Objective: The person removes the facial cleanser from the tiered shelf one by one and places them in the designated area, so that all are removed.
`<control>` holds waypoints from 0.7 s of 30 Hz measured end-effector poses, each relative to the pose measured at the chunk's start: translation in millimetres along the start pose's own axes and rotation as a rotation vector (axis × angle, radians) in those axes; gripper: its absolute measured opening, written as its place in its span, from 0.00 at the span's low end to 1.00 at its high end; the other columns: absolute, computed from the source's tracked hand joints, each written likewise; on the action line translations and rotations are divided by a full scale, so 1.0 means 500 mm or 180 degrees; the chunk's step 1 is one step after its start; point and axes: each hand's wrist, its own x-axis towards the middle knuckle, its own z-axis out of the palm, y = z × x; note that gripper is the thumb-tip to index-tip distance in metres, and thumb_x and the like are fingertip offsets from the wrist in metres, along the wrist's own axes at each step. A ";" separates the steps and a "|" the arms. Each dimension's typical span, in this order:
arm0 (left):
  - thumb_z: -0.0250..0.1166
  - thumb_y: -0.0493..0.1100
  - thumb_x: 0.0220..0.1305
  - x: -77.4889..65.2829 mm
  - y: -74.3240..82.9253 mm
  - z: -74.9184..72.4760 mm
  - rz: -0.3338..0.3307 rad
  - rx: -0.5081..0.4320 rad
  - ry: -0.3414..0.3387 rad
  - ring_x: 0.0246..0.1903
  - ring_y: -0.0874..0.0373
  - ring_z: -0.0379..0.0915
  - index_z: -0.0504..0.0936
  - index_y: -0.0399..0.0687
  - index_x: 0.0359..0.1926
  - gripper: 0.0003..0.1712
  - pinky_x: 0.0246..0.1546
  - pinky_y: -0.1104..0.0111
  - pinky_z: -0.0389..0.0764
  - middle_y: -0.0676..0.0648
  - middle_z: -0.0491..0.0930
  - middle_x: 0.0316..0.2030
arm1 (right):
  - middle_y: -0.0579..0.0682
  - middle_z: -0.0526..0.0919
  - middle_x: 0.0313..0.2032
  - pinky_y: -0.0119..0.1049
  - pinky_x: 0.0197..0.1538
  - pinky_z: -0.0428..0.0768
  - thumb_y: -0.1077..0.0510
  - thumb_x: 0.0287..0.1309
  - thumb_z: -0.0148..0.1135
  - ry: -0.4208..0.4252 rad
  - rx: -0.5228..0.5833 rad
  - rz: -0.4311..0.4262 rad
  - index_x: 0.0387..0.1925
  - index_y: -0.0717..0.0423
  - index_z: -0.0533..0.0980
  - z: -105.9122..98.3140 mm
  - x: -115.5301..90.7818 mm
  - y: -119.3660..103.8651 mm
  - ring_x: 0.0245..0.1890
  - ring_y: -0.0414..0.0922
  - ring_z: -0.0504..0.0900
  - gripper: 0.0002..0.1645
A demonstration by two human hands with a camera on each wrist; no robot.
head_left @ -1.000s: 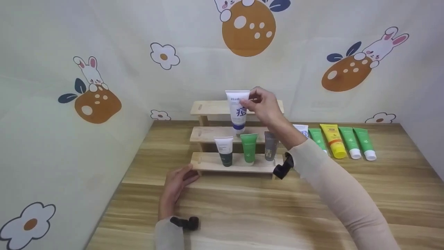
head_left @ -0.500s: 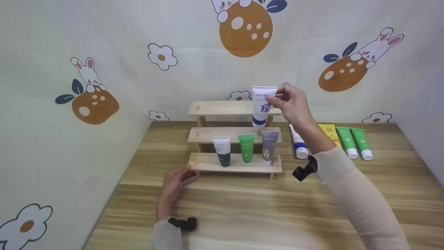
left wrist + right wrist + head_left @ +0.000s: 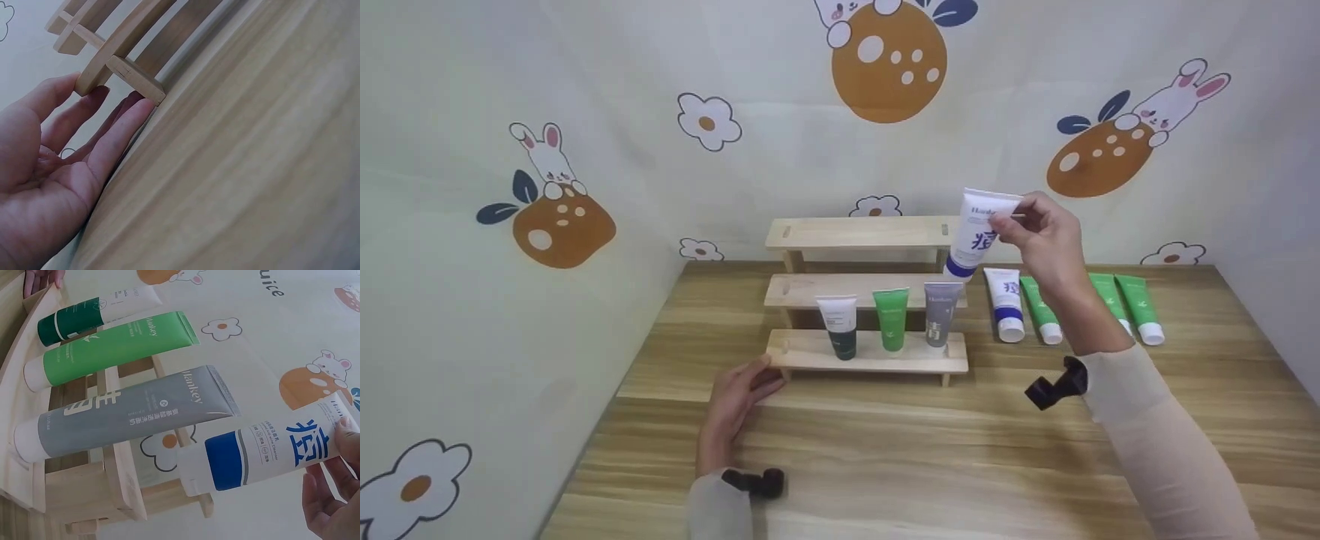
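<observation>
My right hand (image 3: 1046, 244) pinches a white facial cleanser tube (image 3: 979, 229) with a blue band by its upper edge. The tube hangs cap down, tilted, by the right end of the middle tier; I cannot tell whether it touches. A three-tier wooden display rack (image 3: 866, 361) stands on the table. My left hand (image 3: 62, 152) holds the lowest tier's left end, fingertips at plank and leg. On that tier stand a white and dark green tube (image 3: 95, 312), a green tube (image 3: 112, 349) and a grey tube (image 3: 129, 410), all on their caps.
Right of the rack lie another white and blue tube (image 3: 1006, 304) and several green tubes (image 3: 1140, 307) in a row on the wooden table (image 3: 885, 465). My right forearm hides part of that row. Behind the table hangs a patterned curtain (image 3: 780, 172).
My right hand has carried the white cleanser tube rightwards from the middle of the rack to its right end, and the tube now tilts. My left hand has stayed at the rack.
</observation>
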 end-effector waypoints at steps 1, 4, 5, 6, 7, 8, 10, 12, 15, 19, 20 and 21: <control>0.61 0.41 0.72 0.000 0.000 0.000 0.0005 0.0006 0.0002 0.47 0.49 0.85 0.78 0.24 0.54 0.21 0.55 0.58 0.88 0.36 0.85 0.46 | 0.39 0.81 0.44 0.23 0.51 0.84 0.54 0.67 0.64 0.0028 -0.0002 0.0019 0.45 0.50 0.76 -0.005 -0.004 0.003 0.48 0.39 0.80 0.09; 0.62 0.41 0.71 -0.001 0.001 0.000 -0.0010 -0.0001 0.0028 0.46 0.50 0.85 0.78 0.25 0.55 0.22 0.55 0.59 0.89 0.36 0.84 0.47 | 0.39 0.81 0.46 0.24 0.51 0.83 0.53 0.66 0.64 0.0104 0.0116 0.0099 0.47 0.49 0.76 -0.020 -0.014 0.012 0.49 0.40 0.79 0.11; 0.62 0.42 0.71 -0.001 0.001 0.000 -0.0013 0.0008 0.0034 0.47 0.50 0.85 0.78 0.25 0.55 0.22 0.54 0.59 0.89 0.35 0.84 0.47 | 0.40 0.81 0.46 0.23 0.51 0.82 0.53 0.66 0.65 0.0125 0.0185 0.0118 0.47 0.50 0.75 -0.024 -0.018 0.016 0.49 0.40 0.79 0.11; 0.63 0.42 0.71 -0.001 0.001 0.000 -0.0004 0.0019 0.0036 0.47 0.50 0.85 0.78 0.25 0.55 0.23 0.54 0.58 0.89 0.35 0.84 0.48 | 0.41 0.81 0.46 0.23 0.51 0.83 0.53 0.65 0.65 0.0143 0.0278 0.0136 0.47 0.50 0.75 -0.029 -0.021 0.021 0.49 0.40 0.79 0.12; 0.63 0.42 0.71 -0.001 0.002 0.001 -0.0005 0.0030 0.0042 0.47 0.49 0.85 0.78 0.25 0.56 0.23 0.54 0.59 0.89 0.34 0.84 0.48 | 0.42 0.81 0.45 0.22 0.51 0.83 0.54 0.65 0.65 0.0158 0.0370 0.0146 0.46 0.51 0.75 -0.033 -0.025 0.025 0.49 0.41 0.79 0.11; 0.63 0.43 0.71 -0.001 0.002 0.001 -0.0009 0.0035 0.0046 0.47 0.49 0.85 0.78 0.25 0.56 0.23 0.54 0.59 0.89 0.34 0.84 0.48 | 0.43 0.81 0.45 0.22 0.50 0.84 0.55 0.65 0.66 0.0173 0.0469 0.0153 0.46 0.52 0.75 -0.037 -0.028 0.030 0.49 0.41 0.79 0.11; 0.63 0.43 0.71 -0.001 0.002 0.001 -0.0012 0.0060 0.0052 0.47 0.49 0.85 0.78 0.25 0.55 0.23 0.54 0.59 0.89 0.34 0.84 0.48 | 0.45 0.81 0.44 0.22 0.50 0.85 0.57 0.65 0.66 0.0176 0.0643 0.0164 0.44 0.53 0.75 -0.044 -0.034 0.042 0.48 0.41 0.79 0.10; 0.62 0.42 0.71 -0.001 0.002 0.001 0.0008 0.0054 0.0041 0.47 0.48 0.85 0.78 0.24 0.55 0.22 0.54 0.59 0.89 0.33 0.84 0.48 | 0.45 0.81 0.42 0.22 0.49 0.86 0.58 0.65 0.65 0.0159 0.0747 0.0180 0.43 0.53 0.74 -0.050 -0.039 0.054 0.47 0.41 0.79 0.08; 0.62 0.40 0.72 -0.002 0.002 0.001 0.0025 -0.0013 0.0030 0.47 0.47 0.86 0.79 0.24 0.54 0.20 0.54 0.58 0.89 0.34 0.85 0.47 | 0.43 0.81 0.40 0.22 0.47 0.86 0.59 0.67 0.63 0.0119 0.0803 0.0217 0.42 0.53 0.74 -0.058 -0.045 0.073 0.45 0.39 0.79 0.06; 0.60 0.38 0.72 -0.001 0.001 0.002 0.0054 -0.0070 0.0013 0.47 0.47 0.85 0.78 0.23 0.54 0.19 0.54 0.57 0.89 0.34 0.85 0.47 | 0.41 0.82 0.38 0.23 0.45 0.87 0.58 0.68 0.62 0.0090 0.0661 0.0298 0.41 0.53 0.74 -0.068 -0.053 0.098 0.42 0.37 0.80 0.05; 0.60 0.38 0.72 -0.001 0.000 0.002 0.0051 -0.0059 0.0016 0.47 0.47 0.85 0.78 0.23 0.54 0.19 0.54 0.57 0.89 0.34 0.85 0.47 | 0.40 0.82 0.38 0.23 0.45 0.87 0.57 0.68 0.62 0.0079 0.0586 0.0316 0.42 0.52 0.74 -0.071 -0.056 0.105 0.42 0.36 0.81 0.05; 0.60 0.38 0.73 -0.001 0.000 0.002 0.0046 -0.0051 0.0021 0.47 0.47 0.85 0.78 0.23 0.55 0.19 0.54 0.58 0.89 0.34 0.84 0.47 | 0.40 0.82 0.38 0.23 0.45 0.87 0.56 0.68 0.62 0.0061 0.0516 0.0346 0.42 0.52 0.74 -0.073 -0.058 0.111 0.42 0.36 0.81 0.05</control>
